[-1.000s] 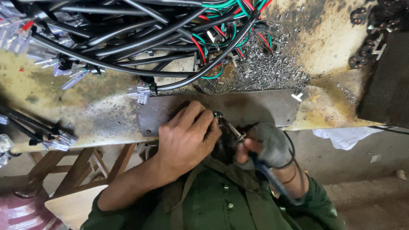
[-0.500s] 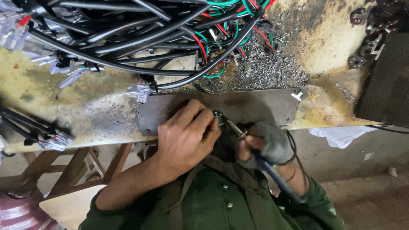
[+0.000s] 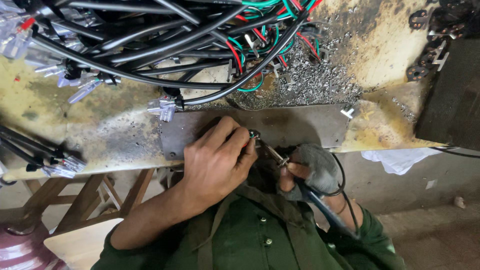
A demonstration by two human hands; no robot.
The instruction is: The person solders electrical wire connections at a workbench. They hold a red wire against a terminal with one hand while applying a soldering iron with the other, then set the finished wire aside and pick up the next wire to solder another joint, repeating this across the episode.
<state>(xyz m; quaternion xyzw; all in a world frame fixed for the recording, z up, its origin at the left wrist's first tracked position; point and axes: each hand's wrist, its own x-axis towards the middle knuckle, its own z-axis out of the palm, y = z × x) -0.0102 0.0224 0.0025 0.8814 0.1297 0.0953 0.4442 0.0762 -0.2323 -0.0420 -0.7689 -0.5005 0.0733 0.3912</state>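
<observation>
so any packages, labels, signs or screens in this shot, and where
None that can be made out.
The workbench holds only a tangle of black, red and green cables with clear plastic connectors, a grey metal plate and metal debris.
The left hand and the gloved right hand, which holds a thin tool, show no labels either.

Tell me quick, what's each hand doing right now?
Left hand: closed, pinching a small part against the metal plate.
Right hand, gloved: closed around a soldering iron.
</observation>
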